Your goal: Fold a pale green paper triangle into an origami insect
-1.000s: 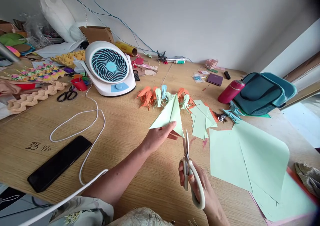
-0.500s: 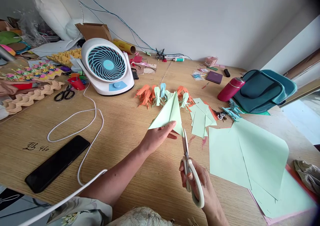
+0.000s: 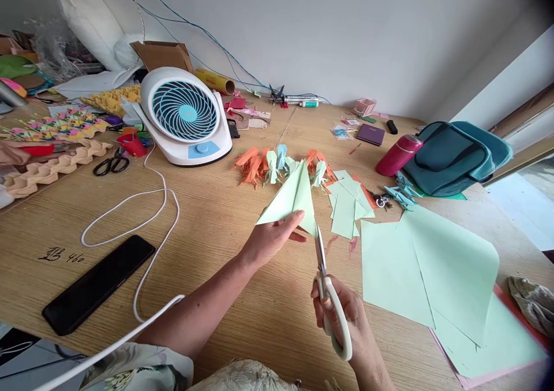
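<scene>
**K:** Scissors (image 3: 322,264) have crept up a little since a second ago; blade tips now meet the lower right corner of the folded paper (image 3: 292,199). Before, they sat just short of it. Head view shifted slightly too, so fan (image 3: 186,116) and phone (image 3: 97,283) only look moved.

**R:** Hands?

**K:** Left hand (image 3: 270,238) pinches the paper at its lower edge, thumb on top, fingers underneath. Right hand (image 3: 346,316) is closed through the white scissor handles, low centre-right of frame. Blades look almost closed; can't tell if they've bitten into the sheet yet.

**R:** Geometry?

**K:** Paper is a folded pale green triangle, centre of frame, held off the table (image 3: 216,206). Long axis runs from the lower left corner up to the apex, pointing toward upper right. Scissors lie nearly vertical in the picture, tips up, coming at the paper from below. Paper is straight ahead of the right hand, above it in frame. Left hand is the nearer one, already on it, just left of the blades.

**R:** Anything else changed?

**K:** No. Left grip looks the same, paper at the same angle.

**R:** Surroundings?

**K:** Origami pieces (image 3: 281,163), orange and blue, right behind the paper. Cut green pieces (image 3: 346,203) just right of it. Large green sheets (image 3: 433,270) at lower right. White cable (image 3: 147,218) loops at left.
</scene>
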`<state>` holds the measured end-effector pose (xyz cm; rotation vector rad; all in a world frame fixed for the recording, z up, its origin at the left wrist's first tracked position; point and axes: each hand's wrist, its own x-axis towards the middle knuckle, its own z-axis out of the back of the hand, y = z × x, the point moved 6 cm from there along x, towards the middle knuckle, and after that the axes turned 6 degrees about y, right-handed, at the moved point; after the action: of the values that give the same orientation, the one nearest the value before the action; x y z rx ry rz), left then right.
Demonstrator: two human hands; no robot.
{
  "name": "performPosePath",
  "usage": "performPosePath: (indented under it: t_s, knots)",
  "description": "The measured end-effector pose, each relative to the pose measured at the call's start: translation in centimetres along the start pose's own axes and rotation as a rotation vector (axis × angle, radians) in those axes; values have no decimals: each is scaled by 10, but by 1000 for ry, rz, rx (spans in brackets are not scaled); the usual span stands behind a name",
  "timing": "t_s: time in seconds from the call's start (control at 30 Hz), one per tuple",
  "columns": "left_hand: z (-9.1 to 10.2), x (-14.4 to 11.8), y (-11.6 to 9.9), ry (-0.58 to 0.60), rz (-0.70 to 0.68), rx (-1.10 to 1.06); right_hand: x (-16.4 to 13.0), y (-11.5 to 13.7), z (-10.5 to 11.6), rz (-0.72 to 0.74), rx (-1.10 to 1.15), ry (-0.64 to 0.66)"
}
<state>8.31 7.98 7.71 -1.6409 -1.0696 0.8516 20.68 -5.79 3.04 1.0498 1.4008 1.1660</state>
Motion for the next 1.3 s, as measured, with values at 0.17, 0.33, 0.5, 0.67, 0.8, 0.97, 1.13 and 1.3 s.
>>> performPosePath:
  t_s: [0.17, 0.33, 0.5, 0.67, 0.8, 0.97, 1.13, 1.3]
  knots:
    - [0, 1, 2, 8, 11, -6, 0, -2, 0, -10, 6, -19]
    - [0, 1, 1, 8, 3, 10, 0, -2, 0, -14, 3, -29]
    - [-1, 0, 0, 16, 3, 16, -1, -1, 1, -17, -6, -36]
    - [-1, 1, 1, 12, 18, 26, 0, -2, 0, -21, 4, -37]
    - [-1, 0, 0, 18, 6, 26, -1, -4, -1, -8, 3, -19]
    - [-3, -3, -2, 46, 27, 66, -1, -4, 1, 6, 0, -22]
    - [-4, -3, -2, 54, 34, 87, -2, -5, 1, -13, -7, -16]
    - [-4, -3, -2, 45, 34, 91, -3, -4, 1, -1, -13, -19]
